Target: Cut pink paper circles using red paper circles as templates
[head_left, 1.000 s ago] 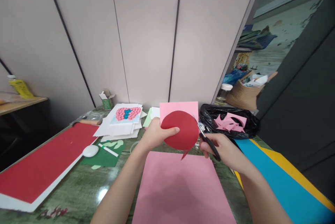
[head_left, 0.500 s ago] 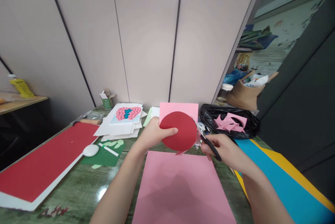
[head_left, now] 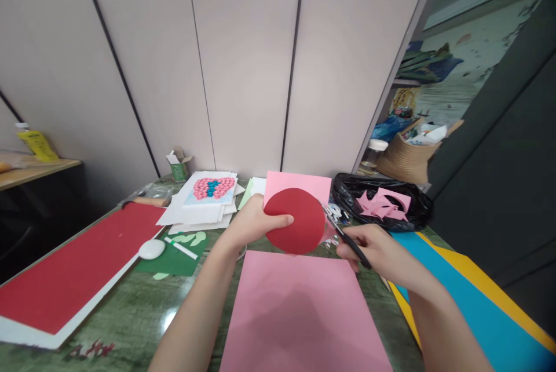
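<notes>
My left hand (head_left: 256,221) pinches a red paper circle (head_left: 299,227) together with a pink sheet (head_left: 299,182) behind it, thumb lying on the red face. Black-handled scissors (head_left: 347,239) are in my right hand (head_left: 369,247). Their blades lie along the right edge of the red circle, over the pink paper. A partly cut pink strip hangs by the blades. Below both hands a large pink sheet (head_left: 299,308) lies flat on the table.
Pink scraps (head_left: 384,205) fill a black plastic bag (head_left: 423,212) at right. Blue (head_left: 473,302) and yellow sheets lie on the right. At left are a red sheet (head_left: 82,262), a white oval object (head_left: 152,249), a marker (head_left: 182,248) and stacked papers (head_left: 191,212).
The circle and pink sheet have turned slightly in my left hand. The scissors have shifted a little down and right, and the pink strip below the circle no longer shows there.
</notes>
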A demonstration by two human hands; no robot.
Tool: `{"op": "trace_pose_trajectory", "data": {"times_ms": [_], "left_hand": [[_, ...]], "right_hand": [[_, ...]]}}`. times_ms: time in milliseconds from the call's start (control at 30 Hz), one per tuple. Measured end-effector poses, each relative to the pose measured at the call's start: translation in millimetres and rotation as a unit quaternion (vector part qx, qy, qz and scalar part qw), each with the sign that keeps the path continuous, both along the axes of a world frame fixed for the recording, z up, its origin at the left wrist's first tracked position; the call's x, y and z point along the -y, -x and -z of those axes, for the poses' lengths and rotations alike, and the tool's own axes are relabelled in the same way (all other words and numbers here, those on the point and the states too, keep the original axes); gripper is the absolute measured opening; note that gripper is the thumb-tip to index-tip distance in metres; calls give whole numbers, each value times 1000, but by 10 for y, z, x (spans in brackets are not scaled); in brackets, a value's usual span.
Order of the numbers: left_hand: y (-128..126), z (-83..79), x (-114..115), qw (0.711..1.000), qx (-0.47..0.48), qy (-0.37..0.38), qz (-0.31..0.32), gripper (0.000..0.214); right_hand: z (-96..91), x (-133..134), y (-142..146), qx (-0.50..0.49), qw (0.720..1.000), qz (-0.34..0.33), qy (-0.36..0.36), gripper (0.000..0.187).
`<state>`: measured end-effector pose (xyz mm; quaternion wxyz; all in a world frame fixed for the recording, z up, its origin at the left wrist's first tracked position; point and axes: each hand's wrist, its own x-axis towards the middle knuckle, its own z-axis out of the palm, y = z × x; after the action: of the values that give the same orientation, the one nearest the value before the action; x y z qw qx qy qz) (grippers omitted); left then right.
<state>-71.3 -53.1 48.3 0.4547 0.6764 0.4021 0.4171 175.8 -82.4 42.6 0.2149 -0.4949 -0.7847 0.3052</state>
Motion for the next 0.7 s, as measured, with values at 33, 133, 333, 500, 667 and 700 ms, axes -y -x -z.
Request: {"op": "trace_pose_trajectory", "data": {"times_ms": [33, 133, 333, 500, 667, 700], "left_hand": [[1, -8, 5, 1000, -3, 4, 4, 35], [2, -30, 15, 1000, -13, 18, 3, 37], [4, -43, 15, 999, -26, 31, -8, 34], [-5, -31, 2, 998, -38, 39, -7, 34], [-10, 20, -20, 996, -66, 51, -16, 35], [-8, 29, -24, 996, -69, 51, -17, 35]], "right_hand": [[-6, 3, -2, 2, 1000, -1, 2, 39], [-20, 9, -8, 9, 1000, -3, 7, 39], [-2, -15, -39, 14, 1000, -1, 12, 35], [-1, -13, -31, 9, 999, 1, 37, 25], [-19, -3, 15, 19, 999, 9, 39, 24], [-18, -5, 22, 21, 999, 10, 34, 23]]}}
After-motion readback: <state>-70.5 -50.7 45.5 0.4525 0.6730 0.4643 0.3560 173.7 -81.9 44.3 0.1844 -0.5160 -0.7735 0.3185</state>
